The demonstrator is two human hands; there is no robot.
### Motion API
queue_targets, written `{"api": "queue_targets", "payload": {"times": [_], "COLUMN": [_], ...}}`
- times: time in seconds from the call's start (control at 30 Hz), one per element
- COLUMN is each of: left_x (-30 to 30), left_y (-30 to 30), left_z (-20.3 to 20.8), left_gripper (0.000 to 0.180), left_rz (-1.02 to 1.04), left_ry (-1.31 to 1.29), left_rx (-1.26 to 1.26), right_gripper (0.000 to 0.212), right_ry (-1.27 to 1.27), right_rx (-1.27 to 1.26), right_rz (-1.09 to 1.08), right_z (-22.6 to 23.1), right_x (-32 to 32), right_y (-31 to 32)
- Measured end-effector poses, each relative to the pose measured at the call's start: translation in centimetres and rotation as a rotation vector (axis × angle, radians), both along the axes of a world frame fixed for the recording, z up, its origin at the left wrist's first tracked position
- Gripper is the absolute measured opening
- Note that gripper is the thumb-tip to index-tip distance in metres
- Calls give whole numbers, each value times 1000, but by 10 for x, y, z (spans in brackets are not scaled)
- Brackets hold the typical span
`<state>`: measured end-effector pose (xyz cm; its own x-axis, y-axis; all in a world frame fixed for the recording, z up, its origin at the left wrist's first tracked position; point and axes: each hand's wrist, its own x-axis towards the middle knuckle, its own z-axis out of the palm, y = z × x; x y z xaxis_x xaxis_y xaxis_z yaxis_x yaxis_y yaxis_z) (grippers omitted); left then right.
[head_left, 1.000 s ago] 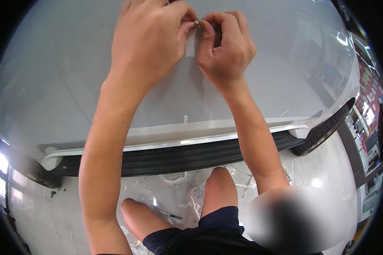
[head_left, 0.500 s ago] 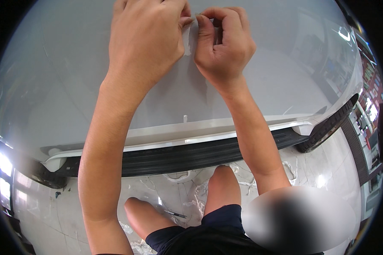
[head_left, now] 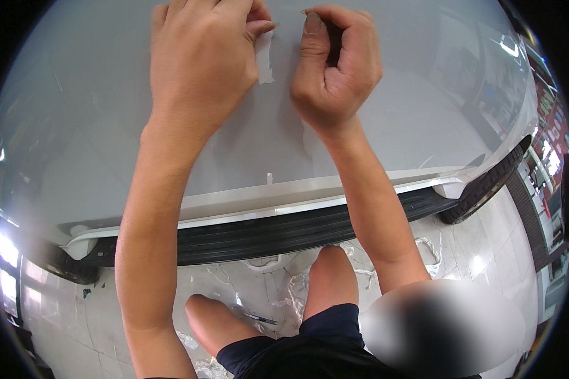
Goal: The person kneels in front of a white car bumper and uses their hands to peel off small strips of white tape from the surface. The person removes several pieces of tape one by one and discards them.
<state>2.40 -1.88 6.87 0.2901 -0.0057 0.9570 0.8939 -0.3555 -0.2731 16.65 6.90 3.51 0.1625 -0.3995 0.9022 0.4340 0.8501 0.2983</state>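
In front of a large grey car body panel (head_left: 253, 151), both of my hands are raised near the top of the view. My left hand (head_left: 202, 60) is closed in a pinch, thumb against forefinger. From its fingers a narrow whitish strip of tape or film (head_left: 267, 60) hangs down with a ragged lower end. To its right, my right hand (head_left: 338, 66) pinches thumb and forefinger together. A tiny pale bit shows at those fingertips, too small to name. A gap separates the two hands, and the panel shows between them.
A black running board (head_left: 265, 237) runs below the panel, with a tyre (head_left: 487, 189) at the right. Another small white strip (head_left: 270, 179) sticks to the lower panel. Crumpled clear film (head_left: 295, 297) and a dark pen-like tool (head_left: 260, 319) lie on the tiled floor.
My hands have drawn apart from near contact at the fingertips. The left one moved left, carrying the strip, which now shows more fully; the right one shifted slightly right.
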Motion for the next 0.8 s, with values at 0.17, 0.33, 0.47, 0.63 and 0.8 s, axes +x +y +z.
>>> {"api": "queue_targets", "payload": {"times": [0.17,0.33,0.47,0.63,0.8], "left_x": [-4,-15,-24,-24,-26], "left_y": [0,-1,-4,-14,-31], "left_z": [0,5,1,-21,-35], "left_gripper": [6,5,9,20,18], "left_rz": [-70,-182,-123,-241,-374], "left_ry": [-76,-102,15,-104,-129], "left_rx": [-54,-81,-43,-71,-67], "right_gripper": [8,9,6,10,17], "right_ry": [16,-10,-22,15,21], "right_rx": [54,-38,-61,-53,-86], "right_rz": [-2,23,62,124,211], "right_z": [3,2,2,-2,-7], "right_x": [-3,1,-2,-4,-5], "right_y": [-1,-4,-10,-7,-3]}}
